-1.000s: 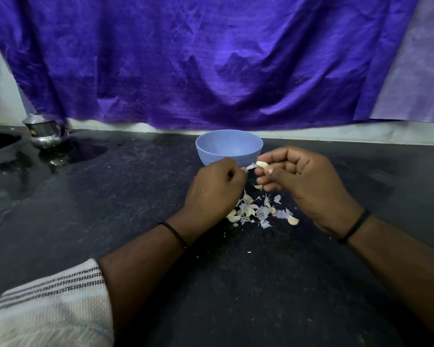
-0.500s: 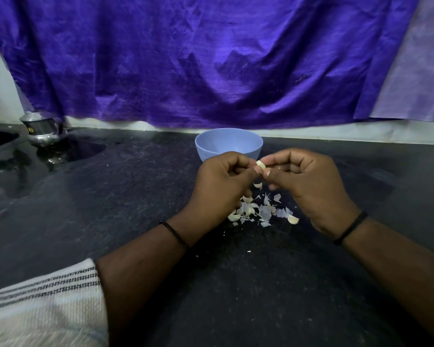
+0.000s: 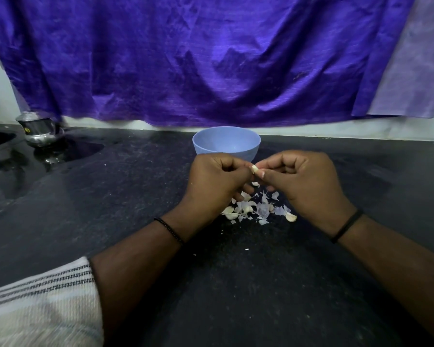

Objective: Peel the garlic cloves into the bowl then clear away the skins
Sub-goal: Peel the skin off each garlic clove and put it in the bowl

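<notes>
Peeling one garlic clove, pinched between left hand and right hand just above the skins pile, blue bowl right behind. Best to pick skin off with nails, grip light, then drop clove in bowl

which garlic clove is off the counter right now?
The garlic clove pinched between the left hand and right hand, before the bowl; the others lie among skins.
</notes>
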Available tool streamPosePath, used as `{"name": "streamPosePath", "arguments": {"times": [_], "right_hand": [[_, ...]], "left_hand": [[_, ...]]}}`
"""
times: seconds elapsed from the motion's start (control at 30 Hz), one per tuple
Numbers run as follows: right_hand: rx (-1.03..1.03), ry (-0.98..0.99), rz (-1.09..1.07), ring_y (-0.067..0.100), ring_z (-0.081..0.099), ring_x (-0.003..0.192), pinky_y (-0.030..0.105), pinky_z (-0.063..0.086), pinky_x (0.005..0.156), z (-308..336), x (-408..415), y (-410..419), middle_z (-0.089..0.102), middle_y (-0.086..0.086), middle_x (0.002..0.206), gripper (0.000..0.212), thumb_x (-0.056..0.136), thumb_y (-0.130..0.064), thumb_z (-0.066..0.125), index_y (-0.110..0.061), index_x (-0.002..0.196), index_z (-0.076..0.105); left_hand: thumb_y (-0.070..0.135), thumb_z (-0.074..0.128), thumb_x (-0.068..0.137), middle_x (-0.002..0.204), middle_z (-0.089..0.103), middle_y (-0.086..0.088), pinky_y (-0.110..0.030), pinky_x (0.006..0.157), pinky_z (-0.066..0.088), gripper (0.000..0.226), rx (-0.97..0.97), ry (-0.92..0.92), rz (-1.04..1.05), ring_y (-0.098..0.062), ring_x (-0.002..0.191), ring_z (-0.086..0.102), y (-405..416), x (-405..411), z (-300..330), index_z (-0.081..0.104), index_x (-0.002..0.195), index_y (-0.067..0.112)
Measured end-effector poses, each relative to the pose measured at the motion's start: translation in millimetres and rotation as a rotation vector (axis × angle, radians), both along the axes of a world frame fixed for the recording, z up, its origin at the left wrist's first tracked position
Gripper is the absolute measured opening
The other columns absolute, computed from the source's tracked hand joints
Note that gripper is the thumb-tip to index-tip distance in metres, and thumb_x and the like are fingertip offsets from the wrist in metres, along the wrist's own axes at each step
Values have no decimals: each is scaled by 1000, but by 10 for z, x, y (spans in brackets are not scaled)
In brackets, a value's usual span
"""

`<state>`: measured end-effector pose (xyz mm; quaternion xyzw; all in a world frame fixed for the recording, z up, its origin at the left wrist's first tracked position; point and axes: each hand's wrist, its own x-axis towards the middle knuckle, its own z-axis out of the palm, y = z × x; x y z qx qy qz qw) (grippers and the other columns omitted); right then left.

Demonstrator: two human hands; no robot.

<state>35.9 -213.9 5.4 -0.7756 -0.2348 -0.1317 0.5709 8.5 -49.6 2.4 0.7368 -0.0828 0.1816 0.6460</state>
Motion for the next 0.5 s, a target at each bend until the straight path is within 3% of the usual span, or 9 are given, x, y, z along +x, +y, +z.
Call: {"name": "streamPosePath", "arguments": {"times": [0.17, 0.5], "right_hand": [[-38, -32, 0, 7, 70, 64, 22, 57, 62, 3, 0, -10, 75, -6, 72, 8, 83, -9, 78, -16, 87, 79], [49, 61, 84, 19, 74, 75, 22, 56, 63, -20, 29, 3, 77, 4, 79, 8, 86, -4, 73, -11, 90, 76]], "left_hand": [[-1, 68, 85, 67, 72, -12, -30, 53, 54, 13, -22, 26, 16, -23, 59, 70, 5, 7, -2, 75, 76, 5], [-7, 65, 85, 70, 71, -20, -25, 51, 54, 13, -114, 72, 4, -23, 58, 67, 1, 1, 25, 73, 77, 0]]}}
